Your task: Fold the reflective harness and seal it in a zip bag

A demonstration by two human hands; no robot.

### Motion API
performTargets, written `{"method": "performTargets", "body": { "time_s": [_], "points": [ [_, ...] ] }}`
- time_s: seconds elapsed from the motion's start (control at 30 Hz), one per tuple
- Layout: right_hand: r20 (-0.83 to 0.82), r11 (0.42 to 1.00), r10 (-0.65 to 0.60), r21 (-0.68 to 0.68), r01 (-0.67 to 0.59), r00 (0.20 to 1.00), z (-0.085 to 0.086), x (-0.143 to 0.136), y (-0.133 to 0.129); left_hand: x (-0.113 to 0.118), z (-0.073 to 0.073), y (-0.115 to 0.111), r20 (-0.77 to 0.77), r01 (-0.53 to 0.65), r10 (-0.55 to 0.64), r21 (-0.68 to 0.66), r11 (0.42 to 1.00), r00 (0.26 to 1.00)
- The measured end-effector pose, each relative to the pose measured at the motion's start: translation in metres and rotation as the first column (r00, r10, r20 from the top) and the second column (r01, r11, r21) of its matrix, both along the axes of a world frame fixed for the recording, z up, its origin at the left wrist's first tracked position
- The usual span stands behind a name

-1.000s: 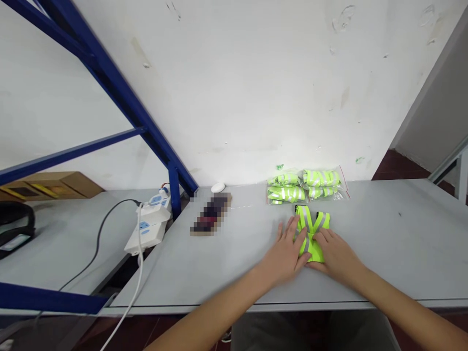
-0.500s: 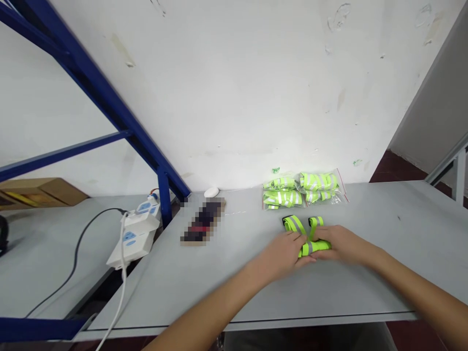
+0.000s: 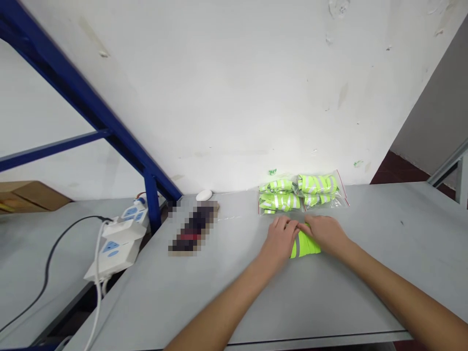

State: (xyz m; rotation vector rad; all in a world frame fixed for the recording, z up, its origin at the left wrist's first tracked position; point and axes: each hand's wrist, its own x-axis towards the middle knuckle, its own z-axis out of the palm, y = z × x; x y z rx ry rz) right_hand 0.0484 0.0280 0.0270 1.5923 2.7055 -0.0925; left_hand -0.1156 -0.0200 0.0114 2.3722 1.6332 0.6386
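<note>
A folded neon yellow-green reflective safety vest (image 3: 305, 245) with a grey stripe lies on the grey table. My left hand (image 3: 280, 238) is closed on its left and far side, fingers curled over the cloth. From the right, my right hand (image 3: 325, 232) grips the far right part of it. The fingertips of both hands meet at the vest's far edge, where they hide part of the cloth. Just beyond the hands, clear zip bags hold similar neon bundles, one pair in the left bag (image 3: 280, 201) and another in the right bag (image 3: 319, 189).
On the left of the table (image 3: 234, 273) is a blurred-out phone-like object (image 3: 193, 229), with a white oval object (image 3: 204, 195) by the wall. White power strips (image 3: 117, 248) with cables lie near the blue frame post (image 3: 151, 200). A cardboard box (image 3: 34, 196) stands far left.
Both hands have shifted away from me to the vest's far edge. The two strap ends that stuck out beyond it no longer show, and the bundle looks wider and flatter. The view has shifted slightly.
</note>
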Motion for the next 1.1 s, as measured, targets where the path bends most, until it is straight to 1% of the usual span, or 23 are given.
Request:
{"method": "performTargets", "body": {
  "time_s": [0.1,0.17,0.2,0.27,0.33,0.4,0.47,0.5,0.57,0.67,0.7,0.77,0.83,0.93,1.03,1.1],
  "points": [
    [-0.001,0.998,0.043,0.039,-0.043,0.999,-0.003,-0.001,0.002,0.0,-0.002,-0.008,-0.158,0.013,-0.014,-0.005,1.0,0.987],
    [-0.098,0.998,0.027,0.054,-0.022,0.995,-0.01,-0.001,0.004,0.0,-0.003,-0.015,-0.211,0.048,-0.045,0.01,0.999,0.977],
    [-0.185,0.998,0.014,0.055,-0.004,0.983,-0.015,0.0,0.007,0.0,-0.004,-0.017,-0.226,0.074,-0.067,0.019,0.997,0.972],
    [-0.41,0.999,-0.02,0.024,0.033,0.912,-0.026,0.001,0.012,0.0,-0.005,-0.018,-0.242,0.119,-0.108,0.028,0.993,0.964],
    [-0.572,0.998,-0.058,-0.024,0.054,0.818,-0.035,0.002,0.016,0.001,-0.006,-0.015,-0.247,0.133,-0.126,0.012,0.991,0.961],
    [-0.638,0.996,-0.087,-0.053,0.068,0.765,-0.04,0.004,0.017,0.002,-0.007,-0.01,-0.251,0.131,-0.13,-0.014,0.991,0.959],
    [-0.651,0.996,-0.093,-0.064,0.067,0.754,-0.038,0.007,0.013,0.002,-0.009,-0.006,-0.247,0.129,-0.133,-0.032,0.991,0.96],
    [-0.652,0.997,-0.079,-0.069,0.045,0.754,-0.035,0.009,0.01,0.001,-0.009,-0.004,-0.239,0.13,-0.135,-0.035,0.991,0.962],
    [-0.638,0.997,-0.006,-0.068,-0.048,0.77,-0.027,0.014,0.001,-0.002,-0.008,-0.001,-0.206,0.145,-0.151,-0.044,0.988,0.967],
    [-0.571,0.97,0.173,-0.042,-0.239,0.802,-0.016,0.019,-0.008,-0.009,-0.002,0.001,-0.126,0.174,-0.184,-0.085,0.981,0.975],
    [-0.545,0.96,0.214,-0.037,-0.278,0.811,-0.014,0.019,-0.008,-0.013,0.0,0.001,-0.094,0.174,-0.185,-0.109,0.979,0.978],
    [-0.501,0.952,0.242,-0.043,-0.303,0.831,-0.012,0.019,-0.006,-0.018,0.005,0.0,-0.022,0.159,-0.164,-0.156,0.975,0.986],
    [-0.481,0.958,0.213,-0.067,-0.278,0.85,-0.012,0.018,-0.002,-0.023,0.008,-0.002,0.068,0.143,-0.133,-0.186,0.972,0.989],
    [-0.506,0.958,0.147,-0.141,-0.25,0.85,-0.011,0.02,0.006,-0.024,0.013,-0.006,0.213,0.186,-0.143,-0.2,0.962,0.967],
    [-0.564,0.94,0.043,-0.256,-0.224,0.825,-0.009,0.025,0.008,-0.022,0.02,-0.01,0.307,0.219,-0.138,-0.247,0.944,0.942],
    [-0.616,0.924,-0.062,-0.332,-0.188,0.786,-0.009,0.026,0.006,-0.02,0.026,-0.011,0.35,0.188,-0.076,-0.298,0.936,0.934]
  ]
}}
